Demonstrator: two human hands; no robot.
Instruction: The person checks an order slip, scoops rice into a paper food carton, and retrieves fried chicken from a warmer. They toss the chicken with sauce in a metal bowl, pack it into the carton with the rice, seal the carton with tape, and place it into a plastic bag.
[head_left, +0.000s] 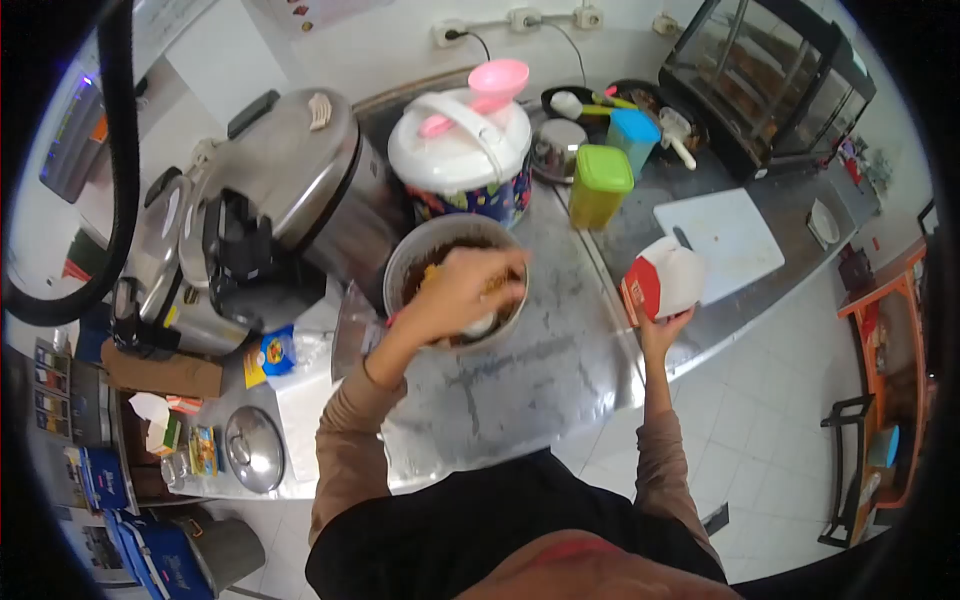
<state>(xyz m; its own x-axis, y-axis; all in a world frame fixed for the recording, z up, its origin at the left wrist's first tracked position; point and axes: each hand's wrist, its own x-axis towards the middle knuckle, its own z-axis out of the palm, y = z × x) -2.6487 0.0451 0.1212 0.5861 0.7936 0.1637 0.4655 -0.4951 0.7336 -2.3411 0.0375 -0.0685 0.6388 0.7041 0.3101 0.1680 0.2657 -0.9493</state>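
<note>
Right hand point(667, 324) cups red-and-white paper box point(668, 278), 3 o'clock, likely light, crushable, best held low; left hand point(462, 288) grip unclear.

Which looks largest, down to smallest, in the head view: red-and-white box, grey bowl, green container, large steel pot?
Large steel pot
Grey bowl
Red-and-white box and green container: too alike to rank

The brown contents point(415, 282) of the bowl point(440, 225) are partly hidden by the blurred left hand point(468, 288); whether anything is gripped there cannot be told. The right hand point(668, 326) is partly covered by the red-and-white carton point(668, 275), whose print point(633, 292) is too small to be read.
</note>
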